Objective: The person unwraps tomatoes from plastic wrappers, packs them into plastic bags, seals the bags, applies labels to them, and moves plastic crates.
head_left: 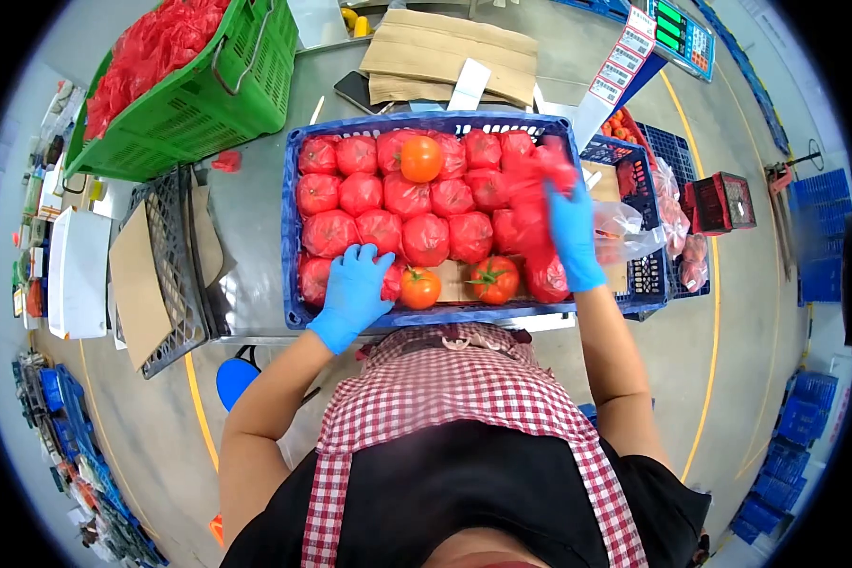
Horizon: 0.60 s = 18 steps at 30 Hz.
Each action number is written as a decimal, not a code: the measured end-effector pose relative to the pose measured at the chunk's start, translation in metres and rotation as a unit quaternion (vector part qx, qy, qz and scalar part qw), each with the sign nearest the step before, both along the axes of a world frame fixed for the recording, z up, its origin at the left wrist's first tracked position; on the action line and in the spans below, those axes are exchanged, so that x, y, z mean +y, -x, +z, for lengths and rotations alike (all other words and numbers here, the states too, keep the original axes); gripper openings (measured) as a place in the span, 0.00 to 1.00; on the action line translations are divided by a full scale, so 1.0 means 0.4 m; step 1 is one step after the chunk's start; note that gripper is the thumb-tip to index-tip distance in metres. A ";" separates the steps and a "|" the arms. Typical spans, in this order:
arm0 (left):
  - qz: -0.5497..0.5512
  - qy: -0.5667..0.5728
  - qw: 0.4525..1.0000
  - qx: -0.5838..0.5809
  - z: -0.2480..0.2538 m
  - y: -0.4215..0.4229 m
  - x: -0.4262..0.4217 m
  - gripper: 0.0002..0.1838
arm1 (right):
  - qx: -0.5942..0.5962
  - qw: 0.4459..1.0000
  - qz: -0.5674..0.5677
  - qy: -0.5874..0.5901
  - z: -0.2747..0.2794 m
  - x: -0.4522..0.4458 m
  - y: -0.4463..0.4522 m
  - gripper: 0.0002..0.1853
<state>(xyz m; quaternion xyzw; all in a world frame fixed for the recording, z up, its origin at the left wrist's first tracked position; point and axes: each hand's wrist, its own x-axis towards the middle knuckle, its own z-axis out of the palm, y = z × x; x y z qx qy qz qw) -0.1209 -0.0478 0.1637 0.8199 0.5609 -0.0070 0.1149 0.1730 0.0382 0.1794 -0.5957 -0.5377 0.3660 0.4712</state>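
Observation:
A blue crate [294,284] holds rows of tomatoes wrapped in red plastic [425,239]. Three bare tomatoes show: one [421,158] on top of the wrapped ones, one [419,288] and another [494,279] at the near side, where brown cardboard is visible. My left hand [354,288], in a blue glove, rests at the near left of the crate with its fingers spread over a red-wrapped tomato. My right hand [572,232], also gloved, is at the crate's right side, closed on red plastic [537,189] that is blurred by motion.
A green crate [246,76] of red plastic bags stands at the back left. Cardboard sheets [445,52] and a phone [354,91] lie behind the blue crate. At the right are another blue crate [634,151], a scale [683,38] and a dark red crate [722,203].

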 end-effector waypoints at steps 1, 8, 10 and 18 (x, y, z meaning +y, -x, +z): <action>-0.009 0.001 1.000 0.023 -0.003 -0.002 0.004 0.31 | -0.114 0.992 0.049 -0.022 0.014 -0.001 0.041 0.15; 0.069 0.000 0.943 -0.327 -0.043 0.065 0.002 0.23 | -0.562 0.784 0.240 -0.111 -0.137 -0.061 0.178 0.26; 0.200 0.043 0.876 -0.437 -0.073 0.068 0.014 0.18 | -0.527 0.806 0.243 -0.122 -0.144 -0.068 0.172 0.23; 0.324 0.009 0.668 -0.670 0.000 0.117 0.170 0.21 | -0.249 0.948 0.125 -0.156 -0.213 -0.021 0.115 0.17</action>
